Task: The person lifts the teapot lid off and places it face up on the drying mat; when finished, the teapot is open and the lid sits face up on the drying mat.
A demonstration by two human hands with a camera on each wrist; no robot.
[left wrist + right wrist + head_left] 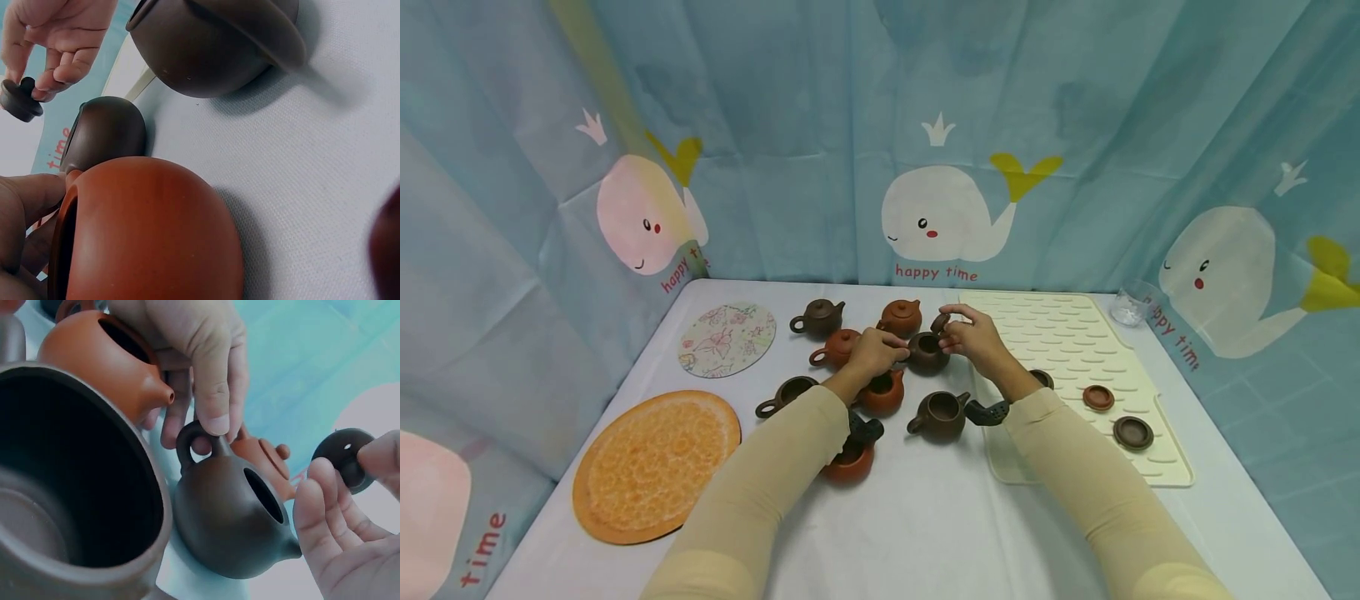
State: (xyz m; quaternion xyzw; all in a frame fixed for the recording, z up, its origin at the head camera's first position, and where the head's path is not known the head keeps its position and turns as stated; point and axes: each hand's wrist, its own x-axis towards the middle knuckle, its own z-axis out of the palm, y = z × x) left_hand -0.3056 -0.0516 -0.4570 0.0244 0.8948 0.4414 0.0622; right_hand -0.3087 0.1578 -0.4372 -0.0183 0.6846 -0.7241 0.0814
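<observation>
A small dark brown teapot (929, 360) stands uncovered among the other teapots, its mouth showing in the right wrist view. My left hand (874, 352) pinches its looped handle (186, 447) between thumb and fingers. Close to the spout side, my right hand (976, 337) holds a dark round lid (344, 453) by its knob, tilted and apart from the pot's mouth. An uncovered orange-red teapot (150, 225) stands just in front of my left hand. A lidded orange-red teapot (901, 318) is behind the dark one.
More teapots stand around: lidded ones (820, 319) at the back, uncovered ones (942, 418) nearer me. A cream tray (1060, 321) at right bears several lids (1098, 397). Two round mats (655, 467) lie at left. A clear cup (1130, 310) stands at back right.
</observation>
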